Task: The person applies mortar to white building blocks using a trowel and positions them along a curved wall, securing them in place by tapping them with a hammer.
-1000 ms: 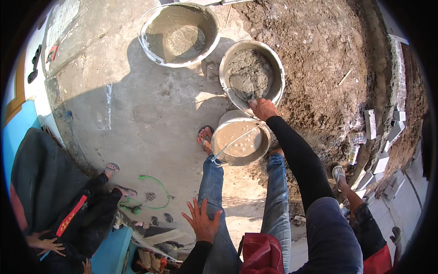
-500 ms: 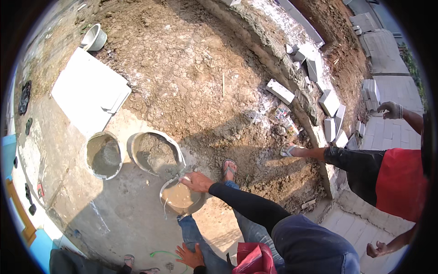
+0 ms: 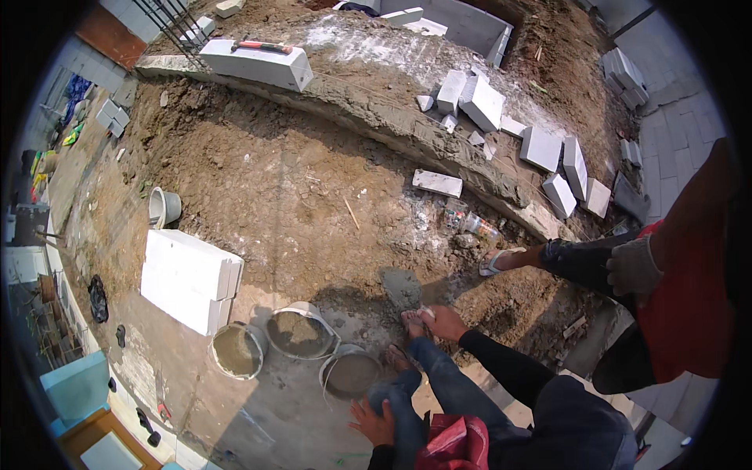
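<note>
My right hand [image 3: 444, 323] is closed round the handle of a trowel [image 3: 401, 288]. Its blade is grey with wet mortar and points away from me, beyond my feet. My left hand [image 3: 374, 423] has its fingers spread beside my knee and holds nothing. Just past it stands a bucket [image 3: 323, 376] of smooth grey-brown mix. Behind that are a bucket [image 3: 335, 341] with thicker mortar and, to its left, another bucket [image 3: 260, 362] holding wet mix.
A co-worker in red with a gloved hand [image 3: 634, 268] stands at right. Beyond runs a low mortar-topped footing [image 3: 376, 117] bearing a block with a hammer [image 3: 262, 47]. White blocks [image 3: 479, 102] lie scattered past it. A white block stack [image 3: 180, 278] and basin [image 3: 164, 207] are at left.
My right hand has left the near bucket, moving right and away, and mortar now shows on the trowel. My view has turned, bringing more of the footing in. The co-worker's gloved hand has dropped.
</note>
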{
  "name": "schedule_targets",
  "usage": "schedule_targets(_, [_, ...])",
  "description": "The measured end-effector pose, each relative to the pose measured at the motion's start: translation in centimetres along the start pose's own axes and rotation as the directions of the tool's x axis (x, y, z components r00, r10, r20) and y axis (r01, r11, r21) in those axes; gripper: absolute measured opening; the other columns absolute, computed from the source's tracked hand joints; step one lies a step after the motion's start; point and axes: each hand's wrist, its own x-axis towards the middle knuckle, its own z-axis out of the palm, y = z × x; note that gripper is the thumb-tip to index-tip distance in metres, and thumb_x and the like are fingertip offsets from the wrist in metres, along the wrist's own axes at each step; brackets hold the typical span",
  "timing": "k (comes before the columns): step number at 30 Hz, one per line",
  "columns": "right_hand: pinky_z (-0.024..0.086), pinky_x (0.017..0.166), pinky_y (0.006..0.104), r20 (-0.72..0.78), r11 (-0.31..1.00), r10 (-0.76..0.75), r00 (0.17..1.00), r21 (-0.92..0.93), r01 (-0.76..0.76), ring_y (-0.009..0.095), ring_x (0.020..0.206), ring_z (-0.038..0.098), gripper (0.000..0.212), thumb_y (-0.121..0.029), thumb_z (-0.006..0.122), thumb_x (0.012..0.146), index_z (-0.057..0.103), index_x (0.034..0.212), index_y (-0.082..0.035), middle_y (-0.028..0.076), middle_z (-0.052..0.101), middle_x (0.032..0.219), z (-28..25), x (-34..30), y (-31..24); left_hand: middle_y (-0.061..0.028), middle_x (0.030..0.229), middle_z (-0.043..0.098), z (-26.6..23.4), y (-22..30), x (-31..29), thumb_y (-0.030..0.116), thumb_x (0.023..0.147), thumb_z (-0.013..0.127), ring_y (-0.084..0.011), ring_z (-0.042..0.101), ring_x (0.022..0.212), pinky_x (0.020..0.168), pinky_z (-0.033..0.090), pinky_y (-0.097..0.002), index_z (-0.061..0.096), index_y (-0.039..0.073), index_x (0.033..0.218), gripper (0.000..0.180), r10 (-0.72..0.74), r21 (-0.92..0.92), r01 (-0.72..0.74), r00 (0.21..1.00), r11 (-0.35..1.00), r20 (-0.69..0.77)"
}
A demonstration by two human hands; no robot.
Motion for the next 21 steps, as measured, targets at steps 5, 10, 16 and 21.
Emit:
schedule_targets(5, [0.05, 0.077, 0.0483, -0.148, 0.996, 0.044, 0.988, -0.074, -0.055, 0.042, 0.083, 0.066, 0.052, -0.05, 0.053, 0.099, 0.068, 0.094, 0.0, 0.021, 0.069, 0.083, -5.4, 2.7, 2.4, -0.0298, 0.154, 0.036, -1.3, 2.6, 2.3, 0.058, 0.093, 0.057, -0.0487, 0.028, 0.146, 0.111, 0.012, -0.0763, 0.045, 0.007, 0.146, 0.075, 0.033, -0.065, -0.029, 0.998, 0.997, 0.057])
schedule_targets(10, [0.049, 0.075, 0.0491, -0.07, 0.976, 0.2, 0.977, 0.102, -0.193, 0.041, 0.08, 0.066, 0.063, -0.058, 0.049, 0.098, 0.064, 0.093, 0.003, 0.025, 0.068, 0.082, -10.3, 5.9, -2.1, -0.0302, 0.154, 0.037, -2.1, 5.2, 7.4, 0.057, 0.094, 0.058, -0.0484, 0.029, 0.146, 0.112, 0.014, -0.0758, 0.044, 0.006, 0.147, 0.075, 0.156, -0.14, -0.14, 0.982, 0.98, 0.106])
schedule_targets(16, [0.047, 0.072, 0.0476, -0.143, 0.986, 0.16, 0.977, 0.061, -0.152, 0.032, 0.071, 0.062, 0.066, -0.059, 0.049, 0.098, 0.061, 0.086, 0.005, 0.022, 0.06, 0.07, -15.1, 14.8, -3.1, -0.0271, 0.158, 0.032, -2.5, 23.7, 11.3, 0.054, 0.095, 0.058, -0.0458, 0.023, 0.15, 0.113, 0.01, -0.0752, 0.042, 0.009, 0.15, 0.072, 0.372, -0.352, -0.308, 0.919, 0.884, 0.13])
schedule_targets(21, [0.044, 0.066, 0.0477, -0.238, 0.999, 0.017, 0.971, -0.036, -0.026, 0.031, 0.065, 0.056, 0.062, -0.056, 0.048, 0.099, 0.059, 0.086, 0.004, 0.018, 0.057, 0.067, -19.3, 25.2, -2.9, -0.026, 0.161, 0.028, -4.7, 34.7, 11.1, 0.056, 0.093, 0.06, -0.0459, 0.019, 0.151, 0.111, 0.006, -0.0773, 0.04, 0.009, 0.152, 0.078, 0.45, -0.265, -0.4, 0.878, 0.877, 0.164])
